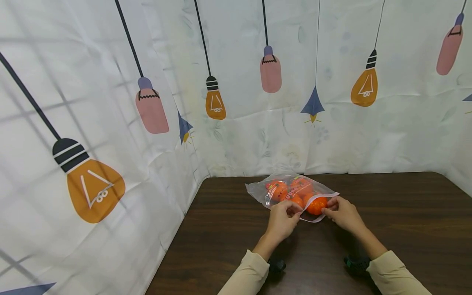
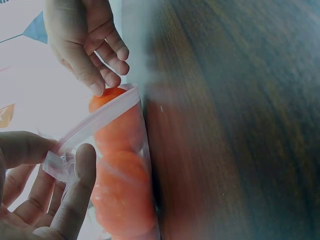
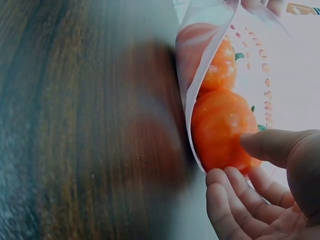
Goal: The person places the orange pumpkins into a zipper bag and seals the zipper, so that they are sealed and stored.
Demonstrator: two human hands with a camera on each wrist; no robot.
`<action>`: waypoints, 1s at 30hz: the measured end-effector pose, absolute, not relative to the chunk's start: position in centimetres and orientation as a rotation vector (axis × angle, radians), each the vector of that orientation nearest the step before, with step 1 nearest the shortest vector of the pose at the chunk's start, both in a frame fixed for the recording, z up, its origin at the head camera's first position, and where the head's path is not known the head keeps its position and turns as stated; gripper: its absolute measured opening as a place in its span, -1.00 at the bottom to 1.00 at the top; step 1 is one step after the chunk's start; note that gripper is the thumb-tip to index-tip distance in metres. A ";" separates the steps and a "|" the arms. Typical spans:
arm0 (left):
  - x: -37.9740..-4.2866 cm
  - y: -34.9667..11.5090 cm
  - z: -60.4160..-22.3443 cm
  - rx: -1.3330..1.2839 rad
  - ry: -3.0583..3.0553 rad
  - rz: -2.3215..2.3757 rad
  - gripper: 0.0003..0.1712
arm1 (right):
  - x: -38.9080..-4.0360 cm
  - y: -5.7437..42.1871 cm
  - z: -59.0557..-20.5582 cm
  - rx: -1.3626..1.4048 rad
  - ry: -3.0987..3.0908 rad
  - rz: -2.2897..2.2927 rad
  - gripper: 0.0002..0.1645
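A clear plastic zip bag [image 1: 259, 191] with red print lies on the table, holding several round orange things that look like small pumpkins. My left hand [image 1: 282, 221] pinches the edge of the bag's mouth between thumb and fingers; the white zip strip [image 2: 102, 117] slants up from it in the left wrist view. At the mouth's right side, my right hand [image 1: 344, 215] holds a ribbed orange pumpkin [image 3: 225, 132], thumb on its side and fingertips below it. A second pumpkin [image 3: 222, 67] with a green stem sits deeper inside. Printing on the bag partly hides those at the back.
The dark wooden table [image 1: 398, 205] extends around the bag, its far edge close behind it. A white curtain [image 1: 239, 143] printed with lamps and bulbs hangs along the back and left. Dark wrist devices [image 1: 276, 265] sit under both sleeves.
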State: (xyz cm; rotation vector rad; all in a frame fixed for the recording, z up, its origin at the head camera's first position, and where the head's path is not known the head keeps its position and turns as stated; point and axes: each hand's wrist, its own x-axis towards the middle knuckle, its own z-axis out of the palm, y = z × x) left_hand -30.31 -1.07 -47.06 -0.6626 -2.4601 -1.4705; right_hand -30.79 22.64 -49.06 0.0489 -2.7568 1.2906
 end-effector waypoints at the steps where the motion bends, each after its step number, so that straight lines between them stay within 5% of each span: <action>1: -30.3 -1.1 -47.1 -0.663 -2.460 -1.471 -0.92 | -30.8 22.6 -49.1 0.047 -2.753 1.300 -0.55; 30: -30.4 -1.0 -47.0 -0.682 -2.461 -1.406 -0.94 | -31.0 21.6 -49.4 0.408 -2.705 1.622 -0.38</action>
